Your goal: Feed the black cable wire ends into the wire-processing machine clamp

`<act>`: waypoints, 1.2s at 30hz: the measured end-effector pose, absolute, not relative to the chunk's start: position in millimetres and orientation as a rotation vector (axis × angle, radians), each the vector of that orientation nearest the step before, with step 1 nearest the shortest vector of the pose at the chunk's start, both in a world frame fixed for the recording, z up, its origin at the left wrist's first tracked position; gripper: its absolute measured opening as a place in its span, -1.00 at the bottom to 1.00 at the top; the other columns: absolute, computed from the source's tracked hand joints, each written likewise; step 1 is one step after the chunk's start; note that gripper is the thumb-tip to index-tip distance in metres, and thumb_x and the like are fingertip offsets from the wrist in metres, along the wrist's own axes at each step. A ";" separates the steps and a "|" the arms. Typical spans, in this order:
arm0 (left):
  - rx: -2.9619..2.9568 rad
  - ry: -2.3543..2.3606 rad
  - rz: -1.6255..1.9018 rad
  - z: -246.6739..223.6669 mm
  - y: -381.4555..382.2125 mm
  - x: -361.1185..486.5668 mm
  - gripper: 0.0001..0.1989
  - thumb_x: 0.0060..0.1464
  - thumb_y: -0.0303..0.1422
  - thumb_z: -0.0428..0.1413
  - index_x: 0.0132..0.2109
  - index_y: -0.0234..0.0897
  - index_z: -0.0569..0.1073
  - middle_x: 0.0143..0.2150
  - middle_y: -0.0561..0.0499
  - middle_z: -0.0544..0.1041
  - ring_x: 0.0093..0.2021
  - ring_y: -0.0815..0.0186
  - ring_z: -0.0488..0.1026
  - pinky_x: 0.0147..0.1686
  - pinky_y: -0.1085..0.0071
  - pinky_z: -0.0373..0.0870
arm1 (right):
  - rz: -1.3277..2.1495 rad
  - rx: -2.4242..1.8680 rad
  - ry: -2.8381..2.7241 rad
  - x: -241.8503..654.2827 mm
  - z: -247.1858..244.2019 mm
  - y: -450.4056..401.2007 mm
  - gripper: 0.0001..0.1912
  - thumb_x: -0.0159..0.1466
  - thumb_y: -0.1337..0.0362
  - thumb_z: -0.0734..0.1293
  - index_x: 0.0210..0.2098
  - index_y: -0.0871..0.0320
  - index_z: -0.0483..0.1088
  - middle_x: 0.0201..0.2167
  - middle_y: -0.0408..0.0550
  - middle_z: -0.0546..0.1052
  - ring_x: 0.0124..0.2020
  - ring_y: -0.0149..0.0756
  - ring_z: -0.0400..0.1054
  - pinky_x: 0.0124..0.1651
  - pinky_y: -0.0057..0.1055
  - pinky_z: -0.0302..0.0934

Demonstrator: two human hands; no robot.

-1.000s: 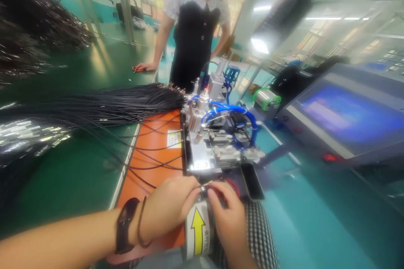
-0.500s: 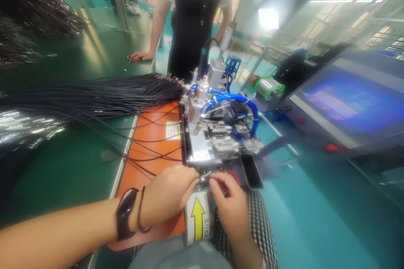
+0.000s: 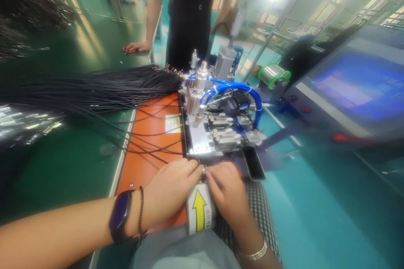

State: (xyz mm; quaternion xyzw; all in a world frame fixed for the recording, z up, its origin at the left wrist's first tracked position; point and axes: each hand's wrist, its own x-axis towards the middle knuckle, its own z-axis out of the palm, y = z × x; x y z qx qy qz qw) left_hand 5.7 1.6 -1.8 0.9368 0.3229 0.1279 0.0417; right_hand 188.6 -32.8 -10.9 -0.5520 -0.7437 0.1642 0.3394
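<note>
My left hand (image 3: 173,187) is closed in a pinch beside the machine's front edge, around the end of a black cable (image 3: 151,151) that runs in from the left beneath it. Facing it, my right hand (image 3: 227,191) pinches at the same spot, its fingertips nearly touching the left ones. Thin wires at the cable's end are mostly hidden by the fingers; a small metal part (image 3: 204,170) shows between them. Just below sits a rounded housing with a yellow arrow label (image 3: 198,210).
The bench machine (image 3: 198,134) with blue air hoses (image 3: 233,87) stands ahead on an orange plate (image 3: 148,134). A bundle of black cables (image 3: 126,86) lies left. A phone (image 3: 253,162), solder wire spool (image 3: 274,75) and screen (image 3: 353,84) are right. Another person (image 3: 192,17) stands opposite.
My right fingers have moved in against my left fingertips, covering the thin coloured wires that showed before. The camera view has shifted slightly.
</note>
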 end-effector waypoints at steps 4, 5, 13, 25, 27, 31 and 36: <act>2.799 1.009 0.371 -4.5 4.0 5.8 -0.72 0.17 -0.53 -0.07 0.02 -0.30 0.34 -0.23 -0.06 0.39 -0.28 0.25 0.31 -0.31 0.31 0.34 | 0.729 -1.595 -1.668 195.8 -24.2 -27.9 -0.81 0.27 0.22 0.25 -0.42 0.12 0.44 -0.41 -0.08 0.50 -0.31 -0.24 0.34 -0.20 -0.30 0.21; 2.798 0.996 0.376 -5.7 4.7 5.5 -0.72 0.17 -0.52 -0.07 0.01 -0.30 0.35 -0.26 -0.05 0.39 -0.30 0.26 0.30 -0.33 0.31 0.32 | 0.849 -1.614 -1.586 197.0 -27.3 -27.1 -0.81 0.26 0.21 0.26 -0.42 0.13 0.44 -0.41 -0.09 0.50 -0.32 -0.25 0.35 -0.22 -0.32 0.21; 2.789 0.909 0.316 -9.9 8.7 4.0 -0.66 0.14 -0.55 -0.05 0.05 -0.27 0.35 -0.27 -0.05 0.38 -0.28 0.27 0.28 -0.31 0.32 0.27 | 1.300 -1.520 -1.212 198.4 -42.1 -20.9 -0.83 0.20 0.19 0.29 -0.43 0.15 0.39 -0.48 -0.18 0.43 -0.41 -0.35 0.29 -0.35 -0.45 0.17; 2.800 0.965 0.165 -4.1 3.7 4.3 -0.63 0.10 -0.59 -0.07 0.05 -0.31 0.34 -0.22 -0.09 0.37 -0.26 0.23 0.32 -0.33 0.30 0.35 | 1.302 -1.482 -1.083 196.1 -48.8 -16.6 -0.84 0.10 0.20 0.36 -0.37 0.17 0.43 -0.47 -0.15 0.45 -0.42 -0.34 0.31 -0.35 -0.42 0.18; 2.809 0.977 0.121 -3.9 2.5 5.2 -0.59 0.08 -0.61 -0.07 0.08 -0.30 0.32 -0.22 -0.09 0.36 -0.28 0.23 0.32 -0.35 0.31 0.36 | 1.301 -1.436 -1.057 195.7 -48.8 -16.9 -0.82 0.11 0.21 0.35 -0.33 0.16 0.45 -0.42 -0.12 0.49 -0.37 -0.32 0.34 -0.31 -0.41 0.21; 2.841 0.985 0.063 -3.6 1.1 6.6 -0.48 0.05 -0.63 -0.07 0.17 -0.26 0.24 -0.25 -0.07 0.34 -0.32 0.25 0.30 -0.40 0.33 0.35 | 1.203 -1.441 -1.115 193.7 -43.5 -17.5 -0.85 0.16 0.19 0.33 -0.36 0.15 0.44 -0.40 -0.12 0.49 -0.34 -0.32 0.34 -0.28 -0.41 0.22; 2.885 1.028 -0.006 -0.9 -0.2 10.2 -0.42 0.02 -0.63 -0.07 0.20 -0.24 0.19 -0.27 -0.06 0.29 -0.36 0.26 0.27 -0.46 0.35 0.31 | 1.158 -1.525 -1.161 190.8 -38.3 -17.0 -0.84 0.19 0.19 0.30 -0.40 0.15 0.40 -0.44 -0.14 0.45 -0.38 -0.33 0.32 -0.35 -0.44 0.20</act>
